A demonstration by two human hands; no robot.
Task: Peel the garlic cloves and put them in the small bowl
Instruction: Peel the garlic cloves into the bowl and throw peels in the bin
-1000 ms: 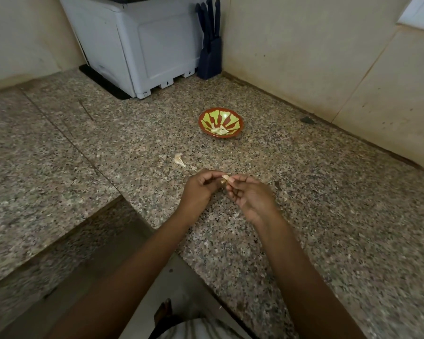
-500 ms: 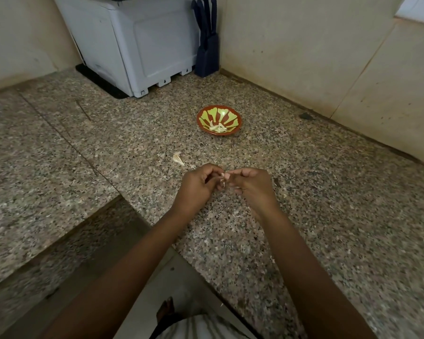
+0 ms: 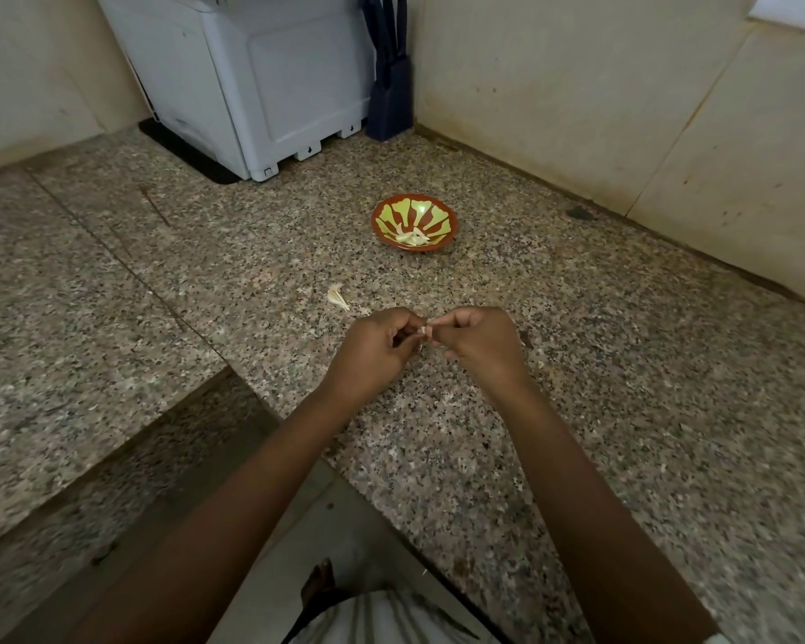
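- While you are standing at the speckled granite tabletop (image 3: 600, 388), you are keeping both hands close together over it, near the middle of the view.
- Your left grip (image 3: 372, 353) is curling its fingers and thumb round a garlic clove (image 3: 424, 331); only a small pale tip of the clove is showing between your hands.
- Your right grip (image 3: 482, 346) is pinching that same clove from the right, and its fingertips are meeting those of the left.
- The small bowl (image 3: 451, 220), red-brown with yellow-green petals painted inside, is sitting on the tabletop farther away, well apart from your hands.
- Pale peeled cloves (image 3: 412, 238) are lying inside the bowl, against its near side.
- A loose pale garlic piece (image 3: 338, 296) is lying on the tabletop just beyond and to the left of your left grip; I cannot tell whether it is a whole clove or only skin.
- A white appliance (image 3: 261, 76) is standing at the far left, and a dark knife block (image 3: 391, 95) is standing just beside it on the right, in the corner of the wall (image 3: 577, 86).
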